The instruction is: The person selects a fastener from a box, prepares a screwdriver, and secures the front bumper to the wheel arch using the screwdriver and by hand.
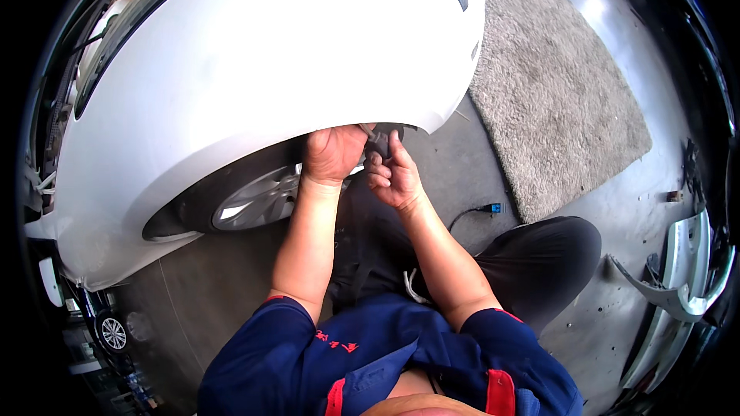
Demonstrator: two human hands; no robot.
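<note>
A white car's front fender (254, 69) fills the upper left, its arch curving over a wheel with a silver alloy rim (258, 204). My left hand (331, 156) reaches up under the arch's edge, its fingers mostly hidden behind the bodywork. Just beside it, my right hand (395, 176) is closed, thumb up, around a small dark grey piece (380, 143) at the front end of the arch. What kind of piece it is cannot be made out. The two hands are close together, near the tyre's front side.
A grey shaggy mat (555, 100) lies on the floor to the right of the car. A blue connector (492, 208) on a dark cable rests near my bent knee (551, 258). White bumper-like body panels (682, 293) lie at the far right.
</note>
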